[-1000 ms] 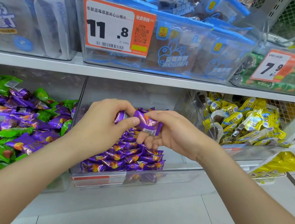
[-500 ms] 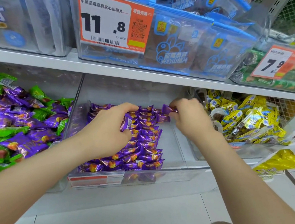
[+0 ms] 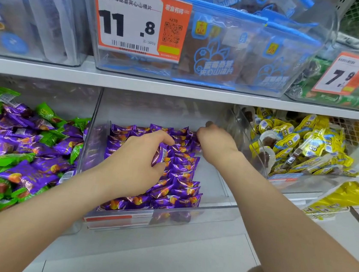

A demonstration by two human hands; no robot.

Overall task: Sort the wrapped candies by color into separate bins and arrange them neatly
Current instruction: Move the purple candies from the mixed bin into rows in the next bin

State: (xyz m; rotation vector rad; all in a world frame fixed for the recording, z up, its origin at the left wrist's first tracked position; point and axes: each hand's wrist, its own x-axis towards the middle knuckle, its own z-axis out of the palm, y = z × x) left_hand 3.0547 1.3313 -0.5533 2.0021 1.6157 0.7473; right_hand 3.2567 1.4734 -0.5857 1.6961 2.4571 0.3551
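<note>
Landmark: middle bin point(image 3: 213, 180), clear plastic, pulled forward under the shelf board point(image 3: 47, 71). Directly above the middle bin we note an upper bin point(image 3: 133, 65) of blue packets, with an orange-edged price tag point(image 3: 128, 22) reading 11.8 on its front. Left of the middle bin, touching its wall: left bin point(image 3: 45, 89) holding a loose mixed heap of purple and green candies point(image 3: 28, 141). Right of the middle bin: right bin point(image 3: 302, 185), angled, filled with yellow candies point(image 3: 307, 146). Inside the middle bin, purple candies point(image 3: 183, 176) lie in overlapping rows, filling its left and centre from front to back; its right strip is bare floor. Left hand point(image 3: 135, 160) is over the centre of the middle bin, on the rows, fingers and thumb curled round a single purple candy point(image 3: 160, 156), barcode side showing. Right hand point(image 3: 216, 142) is at the back right end of the rows, fingers bent down onto the rear candies; we cannot tell whether it pinches one or only touches them
</note>
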